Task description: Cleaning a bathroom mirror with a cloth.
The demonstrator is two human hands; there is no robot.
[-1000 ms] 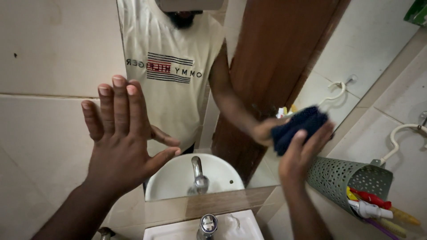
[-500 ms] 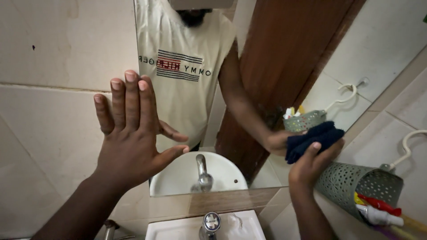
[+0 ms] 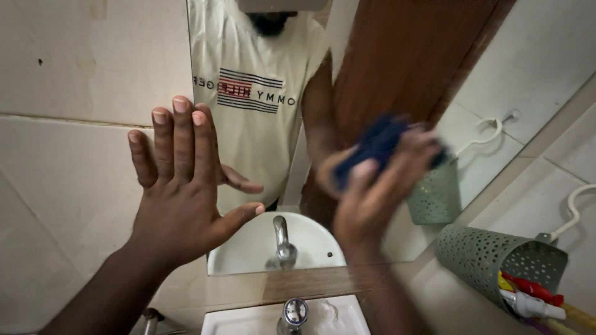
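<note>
"The dark blue cloth (image 3: pixel 375 146) was up against the mirror (image 3: pixel 397 74), near the middle," said the first one. "The right hand (image 3: pixel 372 192) had its fingers curled shut around it. That hand looked blurry."

"And the left hand (image 3: pixel 180 205)?"

"It lay flat where the mirror met the wall tile (image 3: pixel 74 186). Its fingers were straight and spread wide, holding nothing."

"What could have gone wrong?"

"The cloth could have slipped out and dropped into the white sink (image 3: pixel 279 316) by the tap (image 3: pixel 293 310). A wide swing might have bumped the green holder (image 3: pixel 496 254) with the toothbrushes (image 3: pixel 534 298). The flat hand could have left smudges too."
</note>
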